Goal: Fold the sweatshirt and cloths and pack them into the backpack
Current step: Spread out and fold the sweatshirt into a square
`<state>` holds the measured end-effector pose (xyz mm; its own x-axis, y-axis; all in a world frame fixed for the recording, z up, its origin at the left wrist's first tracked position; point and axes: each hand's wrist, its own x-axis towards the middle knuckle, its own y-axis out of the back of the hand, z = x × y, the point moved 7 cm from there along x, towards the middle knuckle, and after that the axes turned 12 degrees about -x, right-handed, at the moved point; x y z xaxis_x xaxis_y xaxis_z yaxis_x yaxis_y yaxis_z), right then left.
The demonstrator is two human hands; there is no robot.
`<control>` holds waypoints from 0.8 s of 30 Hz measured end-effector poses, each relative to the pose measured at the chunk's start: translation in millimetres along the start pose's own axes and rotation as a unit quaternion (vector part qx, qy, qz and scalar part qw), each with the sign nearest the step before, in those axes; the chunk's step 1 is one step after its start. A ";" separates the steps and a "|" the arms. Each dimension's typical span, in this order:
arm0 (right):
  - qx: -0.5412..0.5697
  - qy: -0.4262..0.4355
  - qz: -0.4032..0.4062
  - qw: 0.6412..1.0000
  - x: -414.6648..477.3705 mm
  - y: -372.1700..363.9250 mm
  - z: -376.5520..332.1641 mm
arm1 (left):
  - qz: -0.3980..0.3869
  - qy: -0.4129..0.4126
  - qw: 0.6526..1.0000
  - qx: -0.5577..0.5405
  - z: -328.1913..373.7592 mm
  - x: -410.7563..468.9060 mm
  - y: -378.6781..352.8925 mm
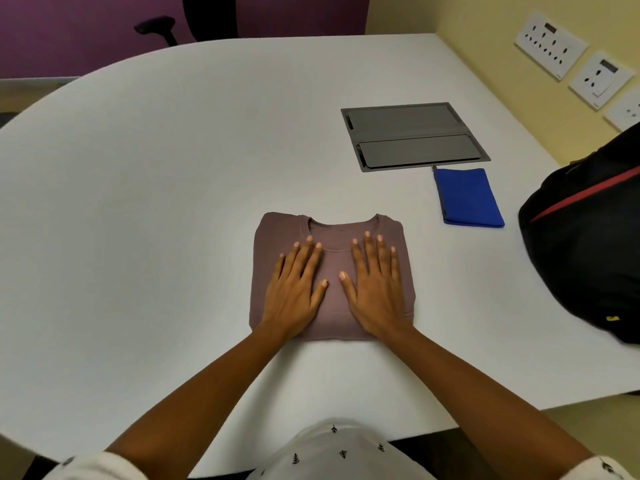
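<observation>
White printed fabric of the person's top (332,445) fills the near edge, and two bare forearms reach out from it over the pale table (156,202). The left hand (294,289) and the right hand (375,289) lie flat, side by side, on the mauve sweatshirt (334,313). Their fingers are straight and slightly spread, palms down, pressing rather than gripping; neither hand holds anything.

The sweatshirt sits in front of the person as a neat square bundle, neckline at the far side, and looks fully folded.

Further out to the right lies the blue cloth (467,199), folded into a narrow rectangle, well apart from the sweatshirt. Beyond and right of it the black backpack (588,244) with its red stripe rests at the table's right edge, partly out of view. I cannot tell whether its opening is unzipped.

Past the cloth a grey cable hatch (414,136) is set into the tabletop. White wall sockets (550,45) and a dark chair (207,15) stand farthest off.

The likely trouble is the lift. If the bundle is taken by one edge or from the top layer only, the tucked sleeves could slide out and the fold could fall open on the way across. A closed or slack bag mouth could also crumple it going in.
</observation>
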<state>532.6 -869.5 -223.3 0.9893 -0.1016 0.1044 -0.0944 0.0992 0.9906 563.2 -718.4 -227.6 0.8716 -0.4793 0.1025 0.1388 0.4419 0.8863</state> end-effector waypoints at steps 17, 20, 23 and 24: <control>0.087 0.052 -0.056 0.993 24.8 -17.2 9.5 | 0.000 0.092 0.995 -0.046 -22.2 8.8 -13.4; 0.204 -0.168 0.089 0.960 -0.5 5.1 46.6 | 0.115 0.140 0.974 -0.137 -33.7 -11.4 16.3; 0.214 -0.307 0.029 0.927 -19.7 -8.6 62.6 | 0.157 0.234 0.944 -0.169 -53.6 -29.0 30.1; 0.228 -0.318 0.012 0.920 -21.8 -12.9 63.3 | 0.145 0.256 0.939 -0.177 -57.3 -31.1 30.1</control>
<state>505.2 -931.3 -232.8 0.7354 -0.6775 0.0143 -0.2963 -0.3024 0.9059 567.1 -646.8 -230.0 0.9961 0.0883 0.0048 -0.0709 0.7650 0.6402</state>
